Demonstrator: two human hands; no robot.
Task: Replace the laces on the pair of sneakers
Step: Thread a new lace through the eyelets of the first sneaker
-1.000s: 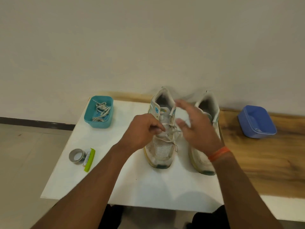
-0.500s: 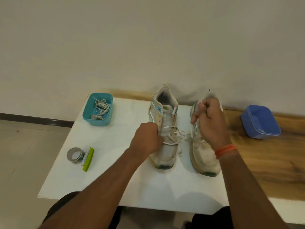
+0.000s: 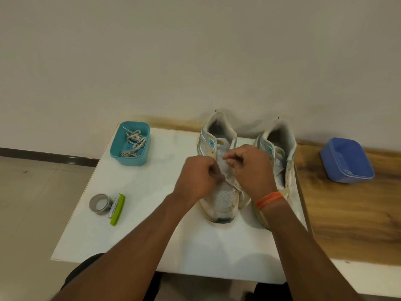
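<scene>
Left hand (image 3: pixel 198 177) over the lace area of the worn white mesh sneaker with teal side patches (image 3: pixel 219 192), fingers curled, pinching a thin off-white lace strand (image 3: pixel 230 184) that runs from the fingertips down across the toe mesh. Right hand (image 3: pixel 249 168) just beside it, fingers also curled, pinching at the lace near the tongue; orange band on that wrist (image 3: pixel 269 199). Both hands close over this shoe, knuckles nearly touching. Second matching white sneaker (image 3: pixel 280 148) stands just to its right, heel toward the wall, partly behind the right forearm. Both on the white rectangular board (image 3: pixel 152 213). Teal plastic tub (image 3: pixel 130 146) at far left corner holds a tangle of pale laces (image 3: pixel 133 142). Grey tape roll (image 3: pixel 99 204) touching a lime green clip (image 3: pixel 117 209) near left edge. Blue plastic tub (image 3: pixel 346 159) on the wooden bench (image 3: pixel 347 213), well apart to the right
</scene>
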